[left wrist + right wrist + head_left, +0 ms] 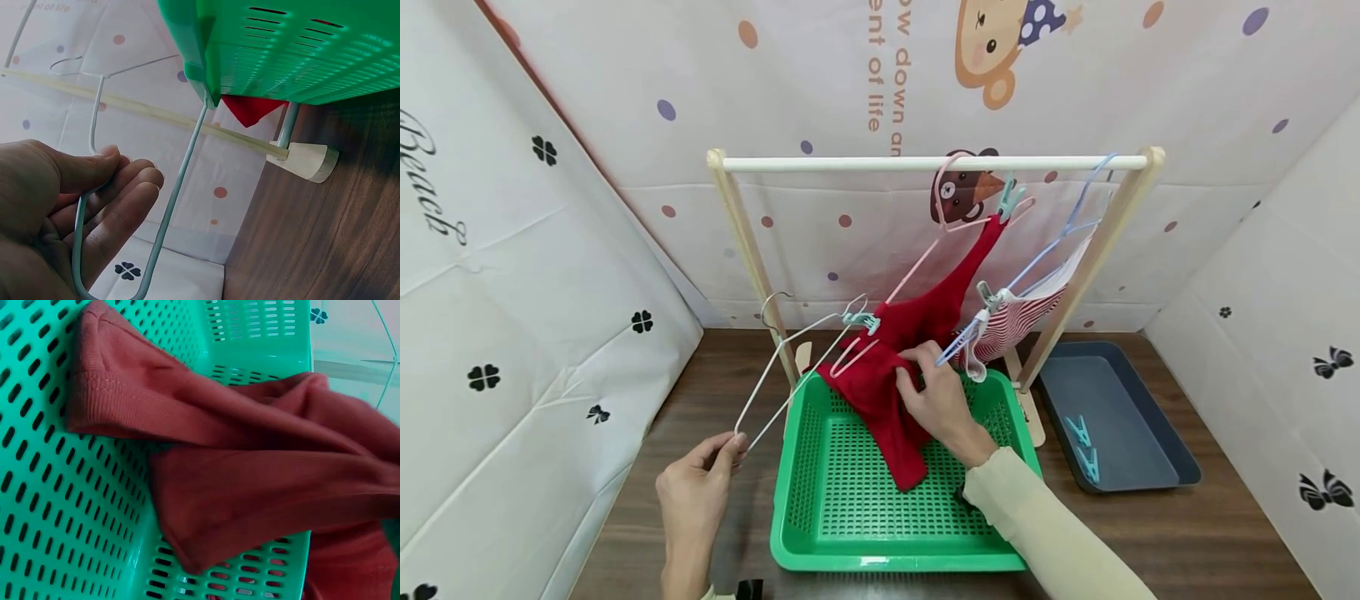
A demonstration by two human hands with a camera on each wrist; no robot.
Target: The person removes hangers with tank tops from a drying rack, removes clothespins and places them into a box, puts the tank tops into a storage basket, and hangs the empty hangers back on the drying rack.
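Note:
My left hand (700,479) pinches one end of a white wire hanger (782,342) between thumb and fingers. Its hook points up and away, left of the red garment (955,287). In the left wrist view the same hanger (178,187) loops past my fingers. My right hand (938,404) grips the red garment's front, thumb and index finger curled on the cloth. Teal clothespins (862,322) clip this garment to a pink hanger (913,271), which slants down from the rod. The garment's lower ends hang into a green basket (895,560); a ribbed edge shows in the right wrist view.
A wooden rack with a white rod (835,164) stands behind the basket. Red-and-white striped cloth (1026,319) hangs on a blue hanger (1065,230) at the rod's right end. Farther right lies a dark grey tray (1131,417) with teal clothespins (1088,464). Printed cloth walls surround the table.

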